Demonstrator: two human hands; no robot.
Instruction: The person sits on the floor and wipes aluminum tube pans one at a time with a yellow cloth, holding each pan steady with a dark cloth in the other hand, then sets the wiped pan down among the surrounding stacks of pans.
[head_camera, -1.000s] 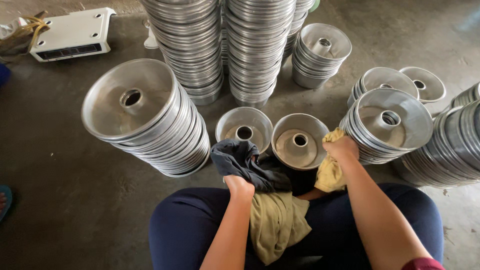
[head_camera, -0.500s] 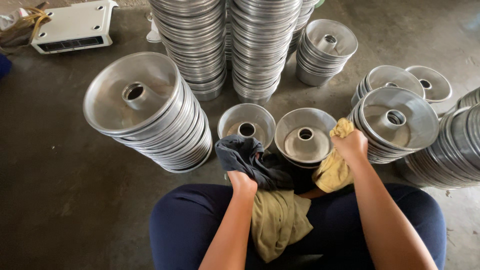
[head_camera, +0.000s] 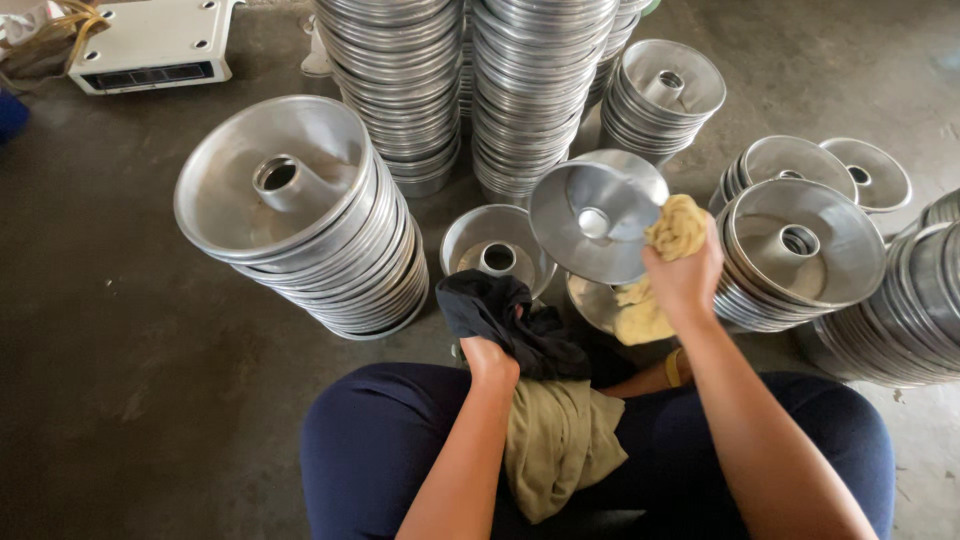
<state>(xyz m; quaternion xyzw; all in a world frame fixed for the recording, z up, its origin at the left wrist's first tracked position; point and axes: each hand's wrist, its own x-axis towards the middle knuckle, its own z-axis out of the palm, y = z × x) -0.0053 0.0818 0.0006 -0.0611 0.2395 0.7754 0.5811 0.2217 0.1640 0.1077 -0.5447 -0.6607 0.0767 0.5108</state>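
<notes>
My right hand (head_camera: 686, 275) grips the rim of a shiny metal ring pan (head_camera: 590, 215) through a yellow cloth (head_camera: 679, 225). The pan is lifted and tilted, with its hollow side and centre tube facing me. Below it lies another pan (head_camera: 592, 300) holding more of the yellow cloth. My left hand (head_camera: 488, 358) rests closed on a dark cloth (head_camera: 505, 315) in front of my knees. An olive rag (head_camera: 555, 445) lies across my lap. A single ring pan (head_camera: 497, 245) stands on the floor just beyond the dark cloth.
Stacks of the same pans surround me: a wide leaning stack (head_camera: 290, 215) on the left, tall stacks (head_camera: 400, 80) (head_camera: 535, 85) behind, a short one (head_camera: 665, 95), and several on the right (head_camera: 800, 250) (head_camera: 920, 300). A white flat device (head_camera: 150, 40) lies at the far left on the concrete floor.
My right hand has raised the pan off the floor pile and tipped it upright, holding it with the yellow cloth. My left hand stays on the dark cloth.
</notes>
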